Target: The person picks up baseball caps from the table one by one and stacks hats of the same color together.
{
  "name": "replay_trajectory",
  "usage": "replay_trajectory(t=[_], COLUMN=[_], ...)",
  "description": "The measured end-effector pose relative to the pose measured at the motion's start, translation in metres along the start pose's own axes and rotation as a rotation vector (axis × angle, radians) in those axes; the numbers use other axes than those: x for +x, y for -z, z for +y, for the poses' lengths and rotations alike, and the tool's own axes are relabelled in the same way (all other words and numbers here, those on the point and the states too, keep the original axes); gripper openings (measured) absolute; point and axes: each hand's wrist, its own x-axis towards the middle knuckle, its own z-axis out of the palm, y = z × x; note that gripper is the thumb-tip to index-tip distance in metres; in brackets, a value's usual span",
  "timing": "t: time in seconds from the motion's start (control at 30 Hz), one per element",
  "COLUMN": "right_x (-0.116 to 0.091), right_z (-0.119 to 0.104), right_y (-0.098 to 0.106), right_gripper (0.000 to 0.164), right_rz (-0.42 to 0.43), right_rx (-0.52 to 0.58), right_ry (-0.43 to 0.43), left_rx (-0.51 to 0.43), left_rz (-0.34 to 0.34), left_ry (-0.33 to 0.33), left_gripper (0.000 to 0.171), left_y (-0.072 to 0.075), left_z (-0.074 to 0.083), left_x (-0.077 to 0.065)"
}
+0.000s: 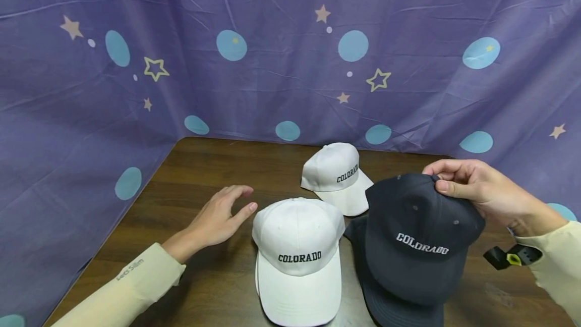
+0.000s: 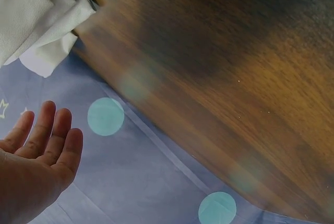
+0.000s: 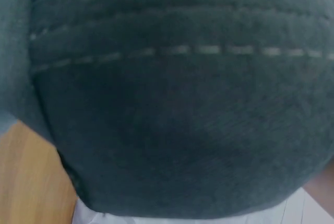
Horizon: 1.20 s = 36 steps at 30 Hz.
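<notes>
My right hand [image 1: 481,188] pinches the crown top of a dark cap [image 1: 422,216] with white COLORADO lettering. Close beneath it, a second dark cap [image 1: 401,309] shows at the lower left; whether the two touch I cannot tell. Dark stitched cloth of a cap [image 3: 182,114] fills most of the right wrist view. My left hand [image 1: 220,216] hovers over the table with fingers spread, holding nothing, just left of a white COLORADO cap [image 1: 298,233]. A second brim edge peeks out under that white cap. In the left wrist view, the left hand's fingers [image 2: 62,145] are extended.
Behind the front caps, another white COLORADO cap [image 1: 336,175] sits tilted to the right. A brown wooden table [image 1: 204,165] carries everything, with a purple patterned curtain [image 1: 281,54] around its back and left. Pale folded fabric [image 2: 42,20] shows at the left wrist view's corner.
</notes>
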Motion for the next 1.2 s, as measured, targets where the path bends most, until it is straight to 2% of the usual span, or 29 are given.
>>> replay_trajectory(t=[0.2, 0.37, 0.67, 0.87, 1.1, 1.2], right_x=[-0.001, -0.003, -0.007, -0.009, -0.013, -0.015], right_z=[0.009, 0.015, 0.028, 0.042, 0.053, 0.056], right_y=[-0.002, -0.004, -0.007, -0.006, 0.001, 0.003], right_gripper=[0.035, 0.035, 0.033, 0.031, 0.028, 0.028], right_rz=[-0.076, -0.107, -0.148, -0.167, -0.127, -0.143], right_rx=[0.078, 0.107, 0.104, 0.139, 0.081, 0.069], right_ry=[0.007, 0.016, 0.024, -0.02, -0.095, -0.122], left_rx=[0.0, 0.001, 0.003, 0.008, 0.014, 0.014], left_rz=[0.001, 0.002, 0.0, 0.002, 0.006, 0.005], left_ry=[-0.004, -0.005, 0.003, 0.004, -0.003, -0.003], left_gripper=[0.05, 0.05, 0.052, 0.05, 0.048, 0.048], left_y=[-0.001, -0.001, -0.001, -0.001, -0.001, -0.001], left_z=[-0.001, -0.002, -0.001, 0.0, 0.001, 0.001], left_x=[0.0, 0.0, -0.001, -0.001, -0.001, -0.001])
